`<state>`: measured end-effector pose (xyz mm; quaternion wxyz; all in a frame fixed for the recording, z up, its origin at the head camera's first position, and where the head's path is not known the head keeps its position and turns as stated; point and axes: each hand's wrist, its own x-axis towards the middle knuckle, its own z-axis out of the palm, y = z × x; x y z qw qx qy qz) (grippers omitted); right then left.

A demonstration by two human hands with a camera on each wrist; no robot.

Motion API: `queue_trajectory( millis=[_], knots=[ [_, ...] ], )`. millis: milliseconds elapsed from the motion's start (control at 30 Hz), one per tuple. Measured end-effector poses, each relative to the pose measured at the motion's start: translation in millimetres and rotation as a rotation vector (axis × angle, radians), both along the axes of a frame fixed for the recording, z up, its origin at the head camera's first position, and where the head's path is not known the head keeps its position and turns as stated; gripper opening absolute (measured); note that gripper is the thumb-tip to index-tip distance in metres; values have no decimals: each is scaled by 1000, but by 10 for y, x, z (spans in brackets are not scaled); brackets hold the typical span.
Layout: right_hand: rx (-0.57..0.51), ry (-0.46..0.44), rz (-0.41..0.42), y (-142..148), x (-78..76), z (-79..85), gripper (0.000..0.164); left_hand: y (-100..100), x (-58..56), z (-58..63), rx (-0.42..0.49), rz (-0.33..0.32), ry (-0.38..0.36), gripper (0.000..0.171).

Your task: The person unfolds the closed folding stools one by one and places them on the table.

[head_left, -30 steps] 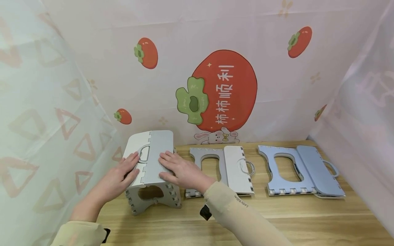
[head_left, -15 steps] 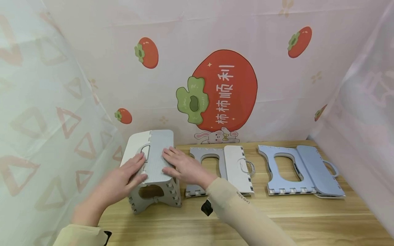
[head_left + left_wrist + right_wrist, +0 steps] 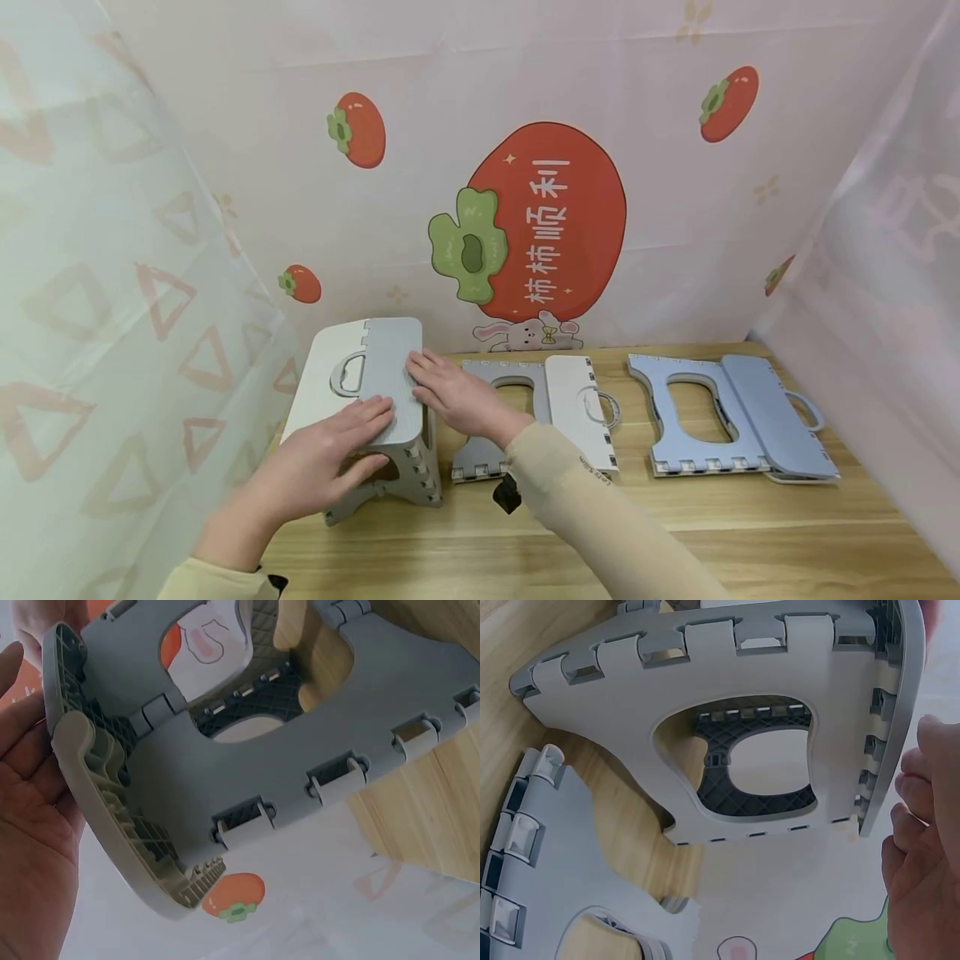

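White-and-grey plastic stool [image 3: 386,371], round-cornered and finely lined on top, stands unfolded near the far left corner of the tabletop [image 3: 525,546]. Left hand [image 3: 322,458] and right hand [image 3: 461,400] touch it, fingers extended, grasping nothing.

Folding stool [image 3: 386,375] | white and grey — unfolded | upright | wooden table [image 3: 600,546], left side

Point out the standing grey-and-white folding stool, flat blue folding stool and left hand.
Standing grey-and-white folding stool [image 3: 391,362]: head view, grey seat half.
Flat blue folding stool [image 3: 772,417]: head view, solid panel.
Left hand [image 3: 321,461]: head view, its back.
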<state>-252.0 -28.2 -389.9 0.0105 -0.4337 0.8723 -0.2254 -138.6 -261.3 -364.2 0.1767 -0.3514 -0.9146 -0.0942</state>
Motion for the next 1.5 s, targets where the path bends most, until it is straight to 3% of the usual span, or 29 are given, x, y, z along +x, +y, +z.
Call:
queue_trajectory(
  millis=[167, 433, 633, 767, 1100, 1333, 1500],
  knots=[
    [35, -25, 12, 5, -29, 10, 54, 26, -21, -48, 3, -82, 22, 53],
    [65, -37, 23, 22, -51, -5, 54, 8, -48, -75, 27, -114, 85, 56],
    [82, -27, 14, 25, -35, 3, 54, -38, -51, -82, 35, -123, 88, 58],
    [94, 11, 3, 33, -16, 13, 51, -88, -31, -52, 47, -108, 54, 56],
    [141, 70, -3, 30, 53, 59, 63, -188, -1, 22, 53, 22, -36, 40],
    [189, 110, 2, 25, 118, 101, 64, -255, -4, 23, 82, 82, -39, 42],
    [200, 147, 21, 6, 157, 128, 58, -310, -23, 3, 83, 84, -12, 49]
  ],
)
